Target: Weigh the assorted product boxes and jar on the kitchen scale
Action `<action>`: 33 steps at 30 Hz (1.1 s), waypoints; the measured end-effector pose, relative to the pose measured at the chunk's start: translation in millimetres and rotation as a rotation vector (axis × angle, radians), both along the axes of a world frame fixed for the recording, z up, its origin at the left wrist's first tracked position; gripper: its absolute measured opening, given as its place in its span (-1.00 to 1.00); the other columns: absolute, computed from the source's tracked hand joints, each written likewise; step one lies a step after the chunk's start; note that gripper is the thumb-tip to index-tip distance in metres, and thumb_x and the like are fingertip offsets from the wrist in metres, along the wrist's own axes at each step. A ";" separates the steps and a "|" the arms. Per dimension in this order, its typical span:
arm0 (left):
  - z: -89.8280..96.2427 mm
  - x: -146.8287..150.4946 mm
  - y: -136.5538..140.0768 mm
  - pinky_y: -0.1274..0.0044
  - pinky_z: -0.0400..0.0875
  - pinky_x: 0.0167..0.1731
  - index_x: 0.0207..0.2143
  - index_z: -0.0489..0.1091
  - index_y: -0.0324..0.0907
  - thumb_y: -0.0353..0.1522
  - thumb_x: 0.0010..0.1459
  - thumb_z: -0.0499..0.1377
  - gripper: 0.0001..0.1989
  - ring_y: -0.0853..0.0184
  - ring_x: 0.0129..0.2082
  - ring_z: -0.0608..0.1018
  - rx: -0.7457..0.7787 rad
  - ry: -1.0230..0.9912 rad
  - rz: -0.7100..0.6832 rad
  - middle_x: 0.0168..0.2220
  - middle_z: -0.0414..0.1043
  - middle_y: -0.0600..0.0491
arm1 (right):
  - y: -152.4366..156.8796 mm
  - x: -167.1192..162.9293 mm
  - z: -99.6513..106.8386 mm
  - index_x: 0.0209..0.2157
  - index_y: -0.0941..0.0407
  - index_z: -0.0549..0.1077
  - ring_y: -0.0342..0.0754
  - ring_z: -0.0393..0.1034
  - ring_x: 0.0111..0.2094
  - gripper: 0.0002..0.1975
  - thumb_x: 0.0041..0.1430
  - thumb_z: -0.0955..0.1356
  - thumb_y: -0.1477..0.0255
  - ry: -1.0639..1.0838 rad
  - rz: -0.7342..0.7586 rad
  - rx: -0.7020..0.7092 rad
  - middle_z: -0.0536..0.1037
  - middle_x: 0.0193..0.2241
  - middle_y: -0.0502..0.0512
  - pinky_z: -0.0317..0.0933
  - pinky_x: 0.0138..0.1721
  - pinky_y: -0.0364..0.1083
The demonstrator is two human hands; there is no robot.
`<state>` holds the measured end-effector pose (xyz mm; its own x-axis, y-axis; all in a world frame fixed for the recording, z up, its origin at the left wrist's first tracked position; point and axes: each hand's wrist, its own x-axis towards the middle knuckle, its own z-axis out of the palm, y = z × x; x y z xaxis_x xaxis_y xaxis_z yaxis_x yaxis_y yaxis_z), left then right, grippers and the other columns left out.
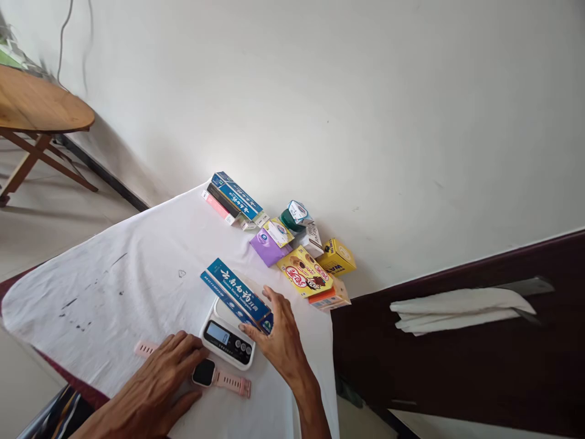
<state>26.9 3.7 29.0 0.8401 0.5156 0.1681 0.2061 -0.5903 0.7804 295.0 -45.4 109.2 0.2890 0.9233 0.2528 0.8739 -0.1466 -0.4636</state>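
A blue toothpaste box [237,296] lies slantwise over the white kitchen scale [228,338], whose display reads 0. I cannot tell whether the box rests on the plate or hovers just above it. My right hand [281,338] grips the box's right end between thumb and fingers. Lying across the strap of a pink smartwatch [203,372], my left hand [171,372] has its fingers extended towards the scale's left side and holds nothing. Part of the watch strap is hidden under that hand.
Several boxes stand along the wall side: toothpaste boxes [236,198], a purple pack [270,247], a yellow snack box [305,271], a yellow carton [337,256] and an orange box [329,296]. A white cloth [150,268] covers the table. A round wooden table [43,100] stands far left.
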 end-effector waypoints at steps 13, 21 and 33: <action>-2.9 7.2 -5.7 0.33 0.47 0.05 0.25 0.35 0.07 -0.39 0.31 0.18 -0.53 0.13 0.06 0.51 0.050 -0.087 0.110 0.11 0.49 -0.01 | 7.4 -14.3 -3.2 0.21 0.01 0.38 0.24 0.48 0.08 -0.39 0.15 0.53 0.35 -0.047 0.004 -0.090 0.56 0.05 0.22 0.40 0.06 0.24; 0.9 7.6 -4.9 0.35 0.47 0.06 0.23 0.36 0.09 -0.39 0.30 0.20 -0.53 0.15 0.05 0.51 0.041 -0.077 0.102 0.09 0.50 0.02 | -24.2 14.9 -14.8 0.19 0.05 0.40 0.16 0.51 0.02 -0.52 0.28 0.39 0.23 0.066 -0.192 0.061 0.56 0.03 0.23 0.42 0.02 0.13; -1.8 4.3 4.4 0.39 0.54 0.03 0.26 0.35 0.09 -0.42 0.23 0.26 -0.44 0.16 0.04 0.56 0.107 -0.085 0.067 0.09 0.53 0.05 | -96.7 98.9 -62.6 0.05 0.07 0.51 0.29 0.55 -0.07 -0.39 0.17 0.29 -0.07 -0.084 -0.727 -0.042 0.60 -0.03 0.28 0.43 -0.19 0.11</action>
<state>31.2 8.1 27.1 0.7846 0.5455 0.2948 0.1836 -0.6585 0.7298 393.8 -142.1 46.7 0.8138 0.5146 0.2699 0.5811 -0.7193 -0.3808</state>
